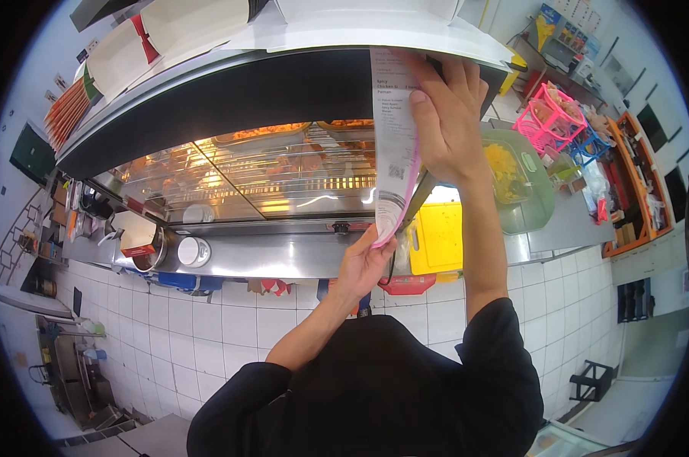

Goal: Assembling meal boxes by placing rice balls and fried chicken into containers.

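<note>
A long printed paper receipt (394,145) with a pink edge hangs in front of the black upper panel (314,87) of a lit food warmer. Its curled lower end is pinched in my left hand (363,263), fingers closed on the paper. Higher up, my right hand (451,122) lies against the panel at the receipt's right edge, fingers stretched out and thumb beside the paper. Some of its fingertips are hard to see against the dark panel. Behind the warmer's glass (245,175), trays of orange-brown food (264,131) stand under warm light.
Right of the warmer lie a yellow cutting board (437,240) and a green tub (539,194) with yellow contents. Pink (546,114) and blue baskets (588,145) stand beyond. A round white scale (194,251) and a metal pot (158,255) sit on the steel counter (283,259) to the left.
</note>
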`<state>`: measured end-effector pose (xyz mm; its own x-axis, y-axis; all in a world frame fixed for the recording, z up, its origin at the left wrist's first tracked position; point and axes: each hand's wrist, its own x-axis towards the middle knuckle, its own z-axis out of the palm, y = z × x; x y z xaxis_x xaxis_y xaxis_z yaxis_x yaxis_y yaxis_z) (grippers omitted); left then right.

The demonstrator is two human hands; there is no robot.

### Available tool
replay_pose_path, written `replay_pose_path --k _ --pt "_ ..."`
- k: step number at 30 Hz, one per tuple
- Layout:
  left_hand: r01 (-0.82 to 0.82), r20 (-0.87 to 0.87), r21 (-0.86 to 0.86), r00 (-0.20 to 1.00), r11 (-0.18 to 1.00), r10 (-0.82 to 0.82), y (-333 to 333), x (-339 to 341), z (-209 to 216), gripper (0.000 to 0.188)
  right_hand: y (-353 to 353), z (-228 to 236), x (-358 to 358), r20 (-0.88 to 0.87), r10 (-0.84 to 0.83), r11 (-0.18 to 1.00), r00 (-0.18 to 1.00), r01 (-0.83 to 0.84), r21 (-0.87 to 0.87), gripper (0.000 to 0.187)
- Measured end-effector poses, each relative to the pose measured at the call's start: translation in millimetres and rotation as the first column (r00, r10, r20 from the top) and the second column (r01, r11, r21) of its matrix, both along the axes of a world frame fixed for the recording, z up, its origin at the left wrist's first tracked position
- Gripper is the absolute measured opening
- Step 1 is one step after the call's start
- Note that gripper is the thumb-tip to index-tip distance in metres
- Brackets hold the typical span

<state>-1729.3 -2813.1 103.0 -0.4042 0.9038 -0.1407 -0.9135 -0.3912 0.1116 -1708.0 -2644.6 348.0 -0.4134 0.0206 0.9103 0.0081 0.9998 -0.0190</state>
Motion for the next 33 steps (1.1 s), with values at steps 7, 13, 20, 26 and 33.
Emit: replay_pose_path --k 7,13,20,26,33 --pt "0.296 -0.195 0.117 0.943 0.948 -0.270 -4 -10 -1 0.030 0 2 2 -0.001 0.019 0.999 1.000 -0.019 -0.026 0.037" --pt "0.225 -0.240 -0.160 0.936 0.961 -0.258 0 -18 5 0.020 -2 5 1 -0.008 0.013 0.999 1.000 -0.013 -0.032 0.036" --pt "0.036 -0.413 -0.096 0.908 0.995 -0.072 4 -30 -4 0.018 -2 3 0 0.004 -0.015 1.000 1.000 0.015 -0.018 0.038" --pt "0.015 -0.343 -0.082 0.938 0.997 -0.042 10 -15 -4 0.017 0 3 -2 -0.035 0.009 1.000 0.999 -0.009 -0.004 0.040" --pt "-0.060 -0.311 -0.189 0.950 0.980 -0.001 13 -11 -6 0.013 1 -1 -2 -0.012 0.041 0.998 0.999 -0.042 -0.044 0.045"
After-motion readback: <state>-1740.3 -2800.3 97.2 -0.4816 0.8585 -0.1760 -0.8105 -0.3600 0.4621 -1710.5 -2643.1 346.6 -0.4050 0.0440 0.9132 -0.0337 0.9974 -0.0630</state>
